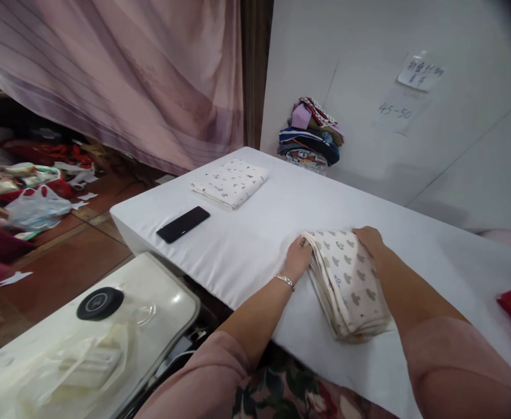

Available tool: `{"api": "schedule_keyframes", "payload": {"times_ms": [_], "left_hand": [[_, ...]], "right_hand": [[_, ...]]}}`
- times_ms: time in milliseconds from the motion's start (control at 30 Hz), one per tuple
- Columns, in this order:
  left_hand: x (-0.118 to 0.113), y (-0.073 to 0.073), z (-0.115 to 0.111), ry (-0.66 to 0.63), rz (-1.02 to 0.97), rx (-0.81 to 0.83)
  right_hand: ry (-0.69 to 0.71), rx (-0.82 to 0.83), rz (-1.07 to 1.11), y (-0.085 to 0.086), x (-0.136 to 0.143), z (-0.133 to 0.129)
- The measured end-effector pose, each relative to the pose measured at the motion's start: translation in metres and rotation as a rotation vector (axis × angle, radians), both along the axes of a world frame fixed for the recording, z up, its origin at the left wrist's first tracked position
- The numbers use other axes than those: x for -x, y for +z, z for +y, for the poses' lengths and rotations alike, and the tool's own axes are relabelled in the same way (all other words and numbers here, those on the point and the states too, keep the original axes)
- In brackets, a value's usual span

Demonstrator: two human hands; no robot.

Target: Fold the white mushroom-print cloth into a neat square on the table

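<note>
Currently left hand [298, 256] and right hand [369, 238] lie open, pressed against the folded patterned cloth [351, 285] on the white table [255, 233].

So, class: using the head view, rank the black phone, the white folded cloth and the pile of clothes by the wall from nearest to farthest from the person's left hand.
From the left hand:
1. Black phone, on the table to its left.
2. White folded cloth, further back near the table's far corner.
3. Pile of clothes, against the wall at the back.
</note>
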State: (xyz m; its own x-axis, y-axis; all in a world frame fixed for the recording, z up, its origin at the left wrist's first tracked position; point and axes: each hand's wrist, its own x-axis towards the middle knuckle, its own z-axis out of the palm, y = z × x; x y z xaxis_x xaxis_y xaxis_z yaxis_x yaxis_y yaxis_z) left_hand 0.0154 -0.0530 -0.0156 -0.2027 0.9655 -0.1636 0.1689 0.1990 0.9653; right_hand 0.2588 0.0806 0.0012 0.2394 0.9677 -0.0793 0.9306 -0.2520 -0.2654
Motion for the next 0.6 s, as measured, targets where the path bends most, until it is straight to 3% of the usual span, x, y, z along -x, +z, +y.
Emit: {"api": "schedule_keyframes", "payload": {"times_ms": [133,233,433,600], "left_hand": [[0.005,0.007,0.005,-0.129,0.112,-0.003],[0.004,0.012,0.007,-0.157,0.218,0.019],[0.001,0.014,0.002,-0.063,0.335,-0.016],[0.004,0.011,-0.003,0.018,0.276,-0.021]], "right_hand": [[0.006,0.086,0.003,0.003,-0.001,0.003],[0.0,0.1,-0.019,0.006,0.0,0.009],[0.02,0.095,-0.045,0.001,0.001,0.011],[0.041,0.032,-0.025,-0.006,0.0,0.011]]}}
